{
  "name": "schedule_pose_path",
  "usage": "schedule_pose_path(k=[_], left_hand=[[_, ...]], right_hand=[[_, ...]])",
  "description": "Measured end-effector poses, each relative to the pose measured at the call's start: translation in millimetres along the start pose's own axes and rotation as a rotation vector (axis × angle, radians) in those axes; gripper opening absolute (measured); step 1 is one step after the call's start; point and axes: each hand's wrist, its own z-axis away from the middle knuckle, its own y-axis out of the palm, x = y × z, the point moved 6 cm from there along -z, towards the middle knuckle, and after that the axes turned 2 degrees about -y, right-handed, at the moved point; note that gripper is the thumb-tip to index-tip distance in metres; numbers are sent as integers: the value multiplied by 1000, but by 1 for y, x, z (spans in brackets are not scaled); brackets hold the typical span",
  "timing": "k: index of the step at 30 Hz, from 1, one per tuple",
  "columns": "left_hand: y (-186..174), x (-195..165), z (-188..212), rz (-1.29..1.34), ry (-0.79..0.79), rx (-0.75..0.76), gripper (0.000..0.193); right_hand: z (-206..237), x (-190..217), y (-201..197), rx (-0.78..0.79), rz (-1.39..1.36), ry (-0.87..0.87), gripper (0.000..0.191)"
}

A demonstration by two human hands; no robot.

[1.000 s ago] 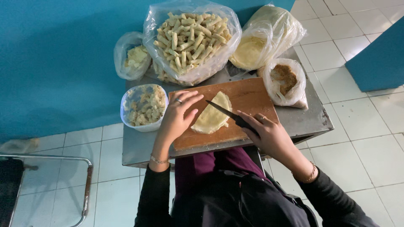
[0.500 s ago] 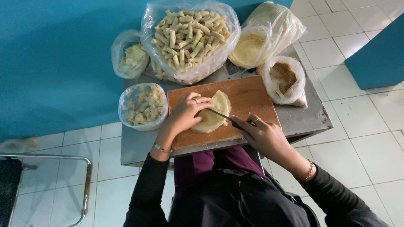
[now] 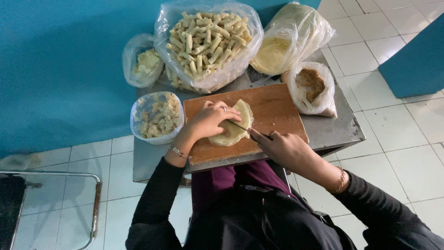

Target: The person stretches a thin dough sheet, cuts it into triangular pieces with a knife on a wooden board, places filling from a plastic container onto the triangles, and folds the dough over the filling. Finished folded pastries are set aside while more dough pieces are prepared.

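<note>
A pale round stack of thin dough wrappers [image 3: 237, 121] lies on a wooden cutting board [image 3: 277, 109] on a small metal table [image 3: 337, 127]. My left hand [image 3: 208, 121], with a ring and a bracelet, presses flat on the left side of the wrappers. My right hand [image 3: 282, 148] grips a dark-handled knife [image 3: 240, 126], whose blade rests across the wrappers just beside my left fingers.
Behind the board stand a big plastic bag of rolled pastries [image 3: 206, 44], a small bag of pale pieces [image 3: 143, 65], a bag of wrappers [image 3: 286, 44] and a bag with brown filling [image 3: 311, 85]. A plastic bowl of filling [image 3: 156, 115] sits left. A metal frame [image 3: 69, 203] is lower left.
My left hand has slid further over the wrappers, and the knife blade has moved in closer to it across the stack. The view has shifted slightly.
</note>
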Motion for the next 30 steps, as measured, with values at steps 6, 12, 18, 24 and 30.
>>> schedule_pose_path(k=[6, 12, 18, 24, 30], left_hand=[[-7, 3, 0, -27, 8, 5, 63], [-10, 5, 4, -67, -42, 26, 63], [-6, 1, 8, -68, -8, 8, 64], [-6, 4, 7, -92, -43, 60, 65], [-5, 2, 7, -106, -50, 72, 68]], right_hand=[[-7, -14, 14, -56, -96, 55, 53], [0, -20, 23, 7, -193, 96, 58], [0, -15, 23, -20, -115, 71, 58], [2, -17, 29, 7, -174, 76, 60], [4, -19, 31, 67, -197, 141, 61]])
